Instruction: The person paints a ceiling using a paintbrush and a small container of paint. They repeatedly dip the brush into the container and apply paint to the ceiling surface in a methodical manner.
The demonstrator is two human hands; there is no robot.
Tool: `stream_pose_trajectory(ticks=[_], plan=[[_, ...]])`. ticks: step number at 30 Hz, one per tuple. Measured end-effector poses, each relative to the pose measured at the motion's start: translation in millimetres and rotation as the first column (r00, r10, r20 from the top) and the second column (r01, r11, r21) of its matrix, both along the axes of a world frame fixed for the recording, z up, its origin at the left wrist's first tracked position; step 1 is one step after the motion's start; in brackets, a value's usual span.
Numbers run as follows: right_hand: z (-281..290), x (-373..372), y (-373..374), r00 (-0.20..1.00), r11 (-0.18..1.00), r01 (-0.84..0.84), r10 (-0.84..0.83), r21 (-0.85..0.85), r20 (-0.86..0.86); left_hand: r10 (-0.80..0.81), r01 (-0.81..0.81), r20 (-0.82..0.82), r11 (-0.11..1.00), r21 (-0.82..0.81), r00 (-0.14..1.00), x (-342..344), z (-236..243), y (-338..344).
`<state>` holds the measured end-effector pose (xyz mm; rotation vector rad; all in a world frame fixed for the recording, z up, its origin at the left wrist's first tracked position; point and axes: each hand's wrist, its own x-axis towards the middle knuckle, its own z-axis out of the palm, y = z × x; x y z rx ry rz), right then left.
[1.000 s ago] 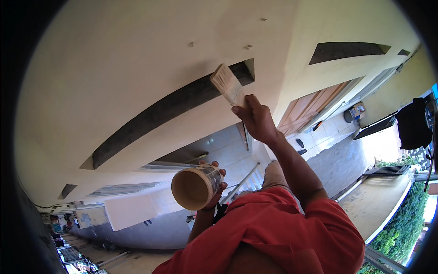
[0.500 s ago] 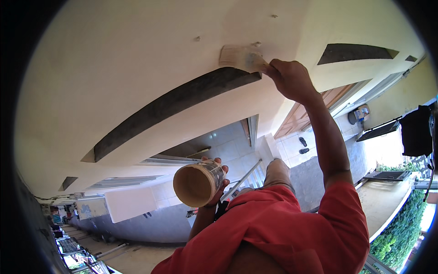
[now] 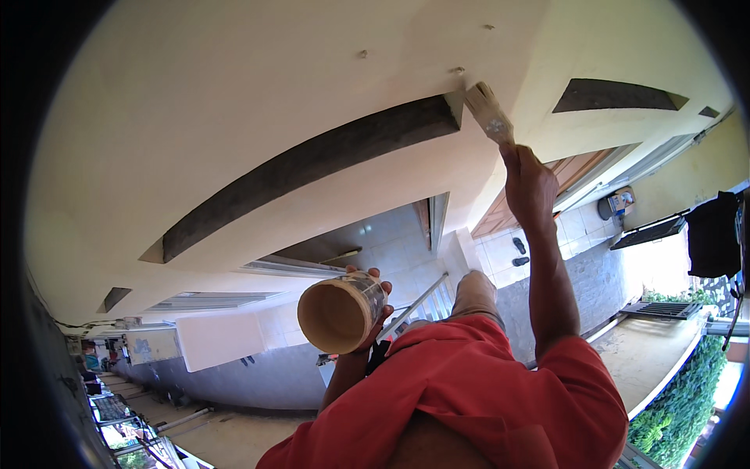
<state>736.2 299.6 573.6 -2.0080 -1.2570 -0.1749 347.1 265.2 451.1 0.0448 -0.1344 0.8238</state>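
Cream wall (image 3: 234,117) meets brush (image 3: 488,112) gripped by right hand (image 3: 530,184); left hand (image 3: 373,301) clasps can (image 3: 341,311).

Brush (image 3: 489,113): flat, pale bristles, paint-smeared ferrule, tilted, tip touching the cream wall at the right end of a long dark slot, upper right. Can (image 3: 341,311): round, open mouth facing the camera, cream paint inside, tipped sideways, lower centre-left, well apart from brush.

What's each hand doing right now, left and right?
Left hand: closed around a paint can, held up.
Right hand: closed on a paintbrush, bristles at the cream wall by the dark slot's corner.
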Motion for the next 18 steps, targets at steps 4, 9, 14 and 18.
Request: stream_pose_trajectory(ticks=[4, 9, 14, 18], plan=[[-36.1, -31.6, -12.2, 0.888, 0.937, -0.033, 0.188, 0.349, -0.420, 0.018, -0.018, -0.019, 1.000, -0.009, 1.000, -7.1, 0.0, -4.4], [-22.0, -68.8, 40.9, 0.423, 0.831, 0.096, 0.464, 0.548, -0.778, 0.013, -0.013, -0.017, 1.000, 0.000, 1.000, -15.2, -2.2, -4.0], [15.1, -118.8, 83.9, 0.169, 0.812, 0.085, 0.559, 0.578, -0.811, 0.031, -0.031, -0.041, 1.000, 0.000, 0.999, -14.9, 9.0, -8.0], [22.1, -146.1, 51.1, -0.016, 0.852, -0.233, 0.479, 0.469, -0.878, 0.029, -0.031, -0.041, 0.998, -0.048, 0.999, -24.5, -6.2, -8.7]])
